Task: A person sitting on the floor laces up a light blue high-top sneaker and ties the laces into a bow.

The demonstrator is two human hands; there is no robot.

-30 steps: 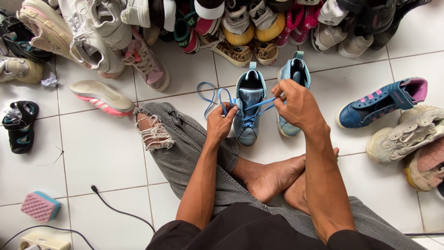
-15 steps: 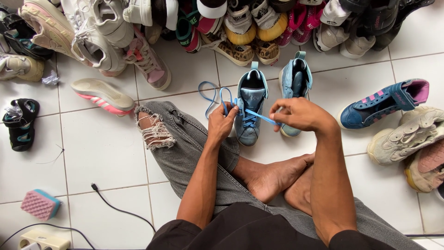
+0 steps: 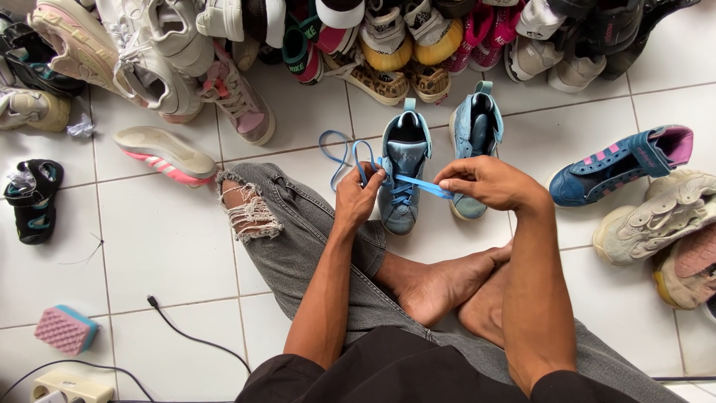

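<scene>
Right hand (image 3: 481,183) lowered, pinching blue lace (image 3: 418,184); left hand (image 3: 359,195) gripping loop.

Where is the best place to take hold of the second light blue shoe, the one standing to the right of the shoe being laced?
Probably the heel end of the second blue shoe, coming from above. It stands upright with its opening facing up, clear of the right hand, so fingers can hook inside the collar.

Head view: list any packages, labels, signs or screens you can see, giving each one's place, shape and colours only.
No packages, signs or screens show.
Logo mark on a teal-and-black shoe: top row of the pile, small and white.
Strap label on a black sandal: far left, small, pale.
</scene>
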